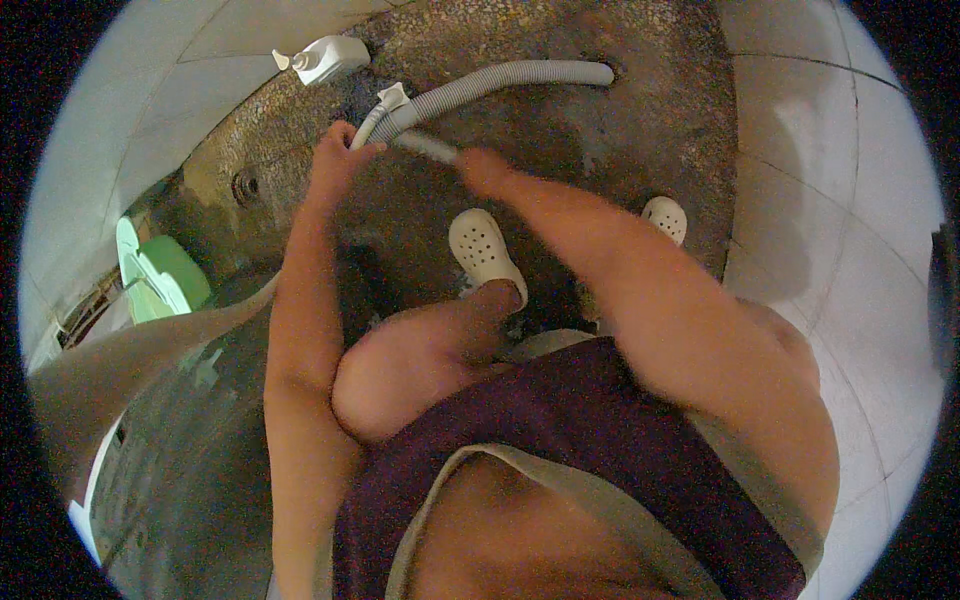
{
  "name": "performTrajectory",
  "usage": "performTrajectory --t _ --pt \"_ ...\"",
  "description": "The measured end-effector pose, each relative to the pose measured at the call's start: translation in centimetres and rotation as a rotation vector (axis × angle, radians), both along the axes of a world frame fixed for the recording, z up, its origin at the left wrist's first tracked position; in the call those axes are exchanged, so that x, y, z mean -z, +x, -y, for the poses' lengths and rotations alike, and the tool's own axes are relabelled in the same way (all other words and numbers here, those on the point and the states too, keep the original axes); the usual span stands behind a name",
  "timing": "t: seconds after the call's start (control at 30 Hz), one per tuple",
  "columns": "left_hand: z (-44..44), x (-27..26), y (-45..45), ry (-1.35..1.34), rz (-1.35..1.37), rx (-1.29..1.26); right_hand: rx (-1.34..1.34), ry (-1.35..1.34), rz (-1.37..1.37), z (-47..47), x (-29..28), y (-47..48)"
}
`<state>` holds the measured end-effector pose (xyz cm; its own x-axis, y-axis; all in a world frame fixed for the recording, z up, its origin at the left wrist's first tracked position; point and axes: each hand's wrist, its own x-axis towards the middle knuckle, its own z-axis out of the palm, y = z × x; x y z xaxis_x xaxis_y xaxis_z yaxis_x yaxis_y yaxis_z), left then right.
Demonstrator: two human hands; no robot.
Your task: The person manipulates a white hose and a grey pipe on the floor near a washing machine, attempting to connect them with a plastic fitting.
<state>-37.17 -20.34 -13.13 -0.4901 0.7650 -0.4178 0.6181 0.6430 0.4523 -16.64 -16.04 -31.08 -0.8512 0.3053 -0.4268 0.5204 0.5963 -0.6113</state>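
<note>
My left hand (337, 159) grips a thin whitish pipe (367, 129) close to the end of a grey corrugated drain hose (510, 76). The hose arcs to the right across the floor. A white star-shaped knob (392, 97) sits beside the pipe, just beyond my fingers. In my right hand (486, 171) is a pale, slender tool (429, 147), blurred, perhaps a brush. Its far end points at the pipe and hose by my left hand; whether it touches them cannot be made out. My left fingers partly hide the hose end.
A white pump bottle (337, 58) is near the wall at upper left. A round drain fitting (244, 189) lies in the wet pebbled floor (525, 30). Green plastic ware (169, 270) is at far left. Beige clogs (476, 244) are on my feet; a tiled wall (795, 187) rises at right.
</note>
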Motion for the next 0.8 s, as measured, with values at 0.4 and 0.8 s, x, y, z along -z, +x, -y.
performTrajectory --t 0.4,0.8 --pt "-0.2 1.8 0.3 0.045 -0.013 0.021 0.181 0.147 0.006 -1.2 2.1 -6.3" --pt "0.3 1.6 0.9 0.054 0.032 0.022 0.275 -0.059 -0.009 -2.9 1.9 -2.0"
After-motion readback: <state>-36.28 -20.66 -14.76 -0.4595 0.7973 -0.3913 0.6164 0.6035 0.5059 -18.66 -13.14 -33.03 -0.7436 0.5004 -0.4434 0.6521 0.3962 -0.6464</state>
